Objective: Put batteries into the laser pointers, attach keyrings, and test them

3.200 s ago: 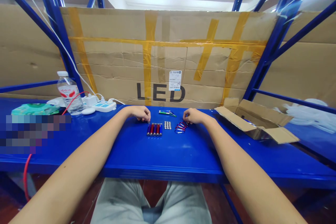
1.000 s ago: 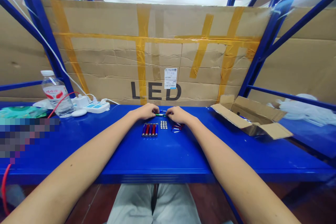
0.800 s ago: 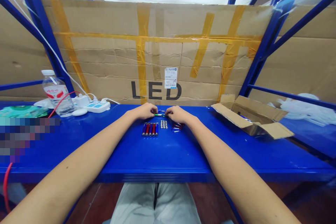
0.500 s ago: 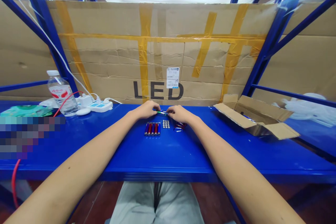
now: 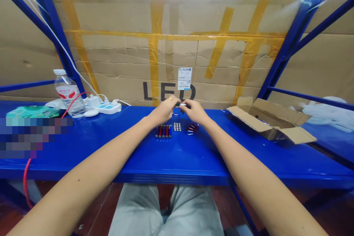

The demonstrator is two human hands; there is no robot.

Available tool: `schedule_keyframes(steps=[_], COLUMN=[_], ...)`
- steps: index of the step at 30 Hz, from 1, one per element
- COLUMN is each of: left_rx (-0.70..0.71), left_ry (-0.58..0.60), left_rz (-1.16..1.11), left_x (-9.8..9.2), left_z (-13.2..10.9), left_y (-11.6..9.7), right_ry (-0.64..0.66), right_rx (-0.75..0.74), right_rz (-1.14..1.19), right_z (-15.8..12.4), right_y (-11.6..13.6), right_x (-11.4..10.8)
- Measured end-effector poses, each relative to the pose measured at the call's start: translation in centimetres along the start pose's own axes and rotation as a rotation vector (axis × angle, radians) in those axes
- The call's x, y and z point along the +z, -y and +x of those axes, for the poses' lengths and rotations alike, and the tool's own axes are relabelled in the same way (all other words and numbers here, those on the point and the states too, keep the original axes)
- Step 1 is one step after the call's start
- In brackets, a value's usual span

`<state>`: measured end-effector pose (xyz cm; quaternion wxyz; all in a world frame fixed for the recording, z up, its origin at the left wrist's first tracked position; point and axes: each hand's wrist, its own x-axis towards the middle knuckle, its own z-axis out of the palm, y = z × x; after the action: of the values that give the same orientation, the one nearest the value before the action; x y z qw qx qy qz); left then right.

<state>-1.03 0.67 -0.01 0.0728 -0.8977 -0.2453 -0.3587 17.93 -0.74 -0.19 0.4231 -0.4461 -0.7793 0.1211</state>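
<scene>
My left hand (image 5: 166, 110) and my right hand (image 5: 195, 111) meet above the back of the blue table, both closed in a pinch. Between their fingertips is a small green penlight-like tube (image 5: 178, 104), with a pale, bright end at the right hand; the fingers cover most of it. Below my left hand lies a row of red and blue metal tubes (image 5: 163, 132). Silver button cells (image 5: 177, 127) sit in a tight block beside them. Under my right hand is a pile of red and blue carabiner clips (image 5: 191, 128). A small blue-and-silver piece (image 5: 176, 114) rests behind the cells.
An open cardboard box (image 5: 269, 120) stands at the right. On the left are a water bottle (image 5: 70, 94), a white power strip (image 5: 108, 108) with cables, and a green packet (image 5: 35, 111). A large cardboard sheet (image 5: 118, 62) rises behind the table (image 5: 177, 158).
Both hands have risen off the tabletop with the green tube and come closer together. The clip pile and a small blue piece now show more fully. The camera view has shifted slightly.
</scene>
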Motion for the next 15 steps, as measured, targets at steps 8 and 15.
schedule_keyframes(steps=[8,15], left_rx=[0.006,-0.023], left_ry=[0.091,0.056], left_rz=[0.295,0.379], left_x=[0.3,-0.1], left_z=[-0.1,0.0], left_y=[-1.8,-2.2], right_ry=[0.104,0.168], right_rx=[0.091,0.094], right_rz=[0.066,0.152], right_z=[-0.7,-0.7], right_y=[0.6,1.0], right_x=[-0.4,-0.7])
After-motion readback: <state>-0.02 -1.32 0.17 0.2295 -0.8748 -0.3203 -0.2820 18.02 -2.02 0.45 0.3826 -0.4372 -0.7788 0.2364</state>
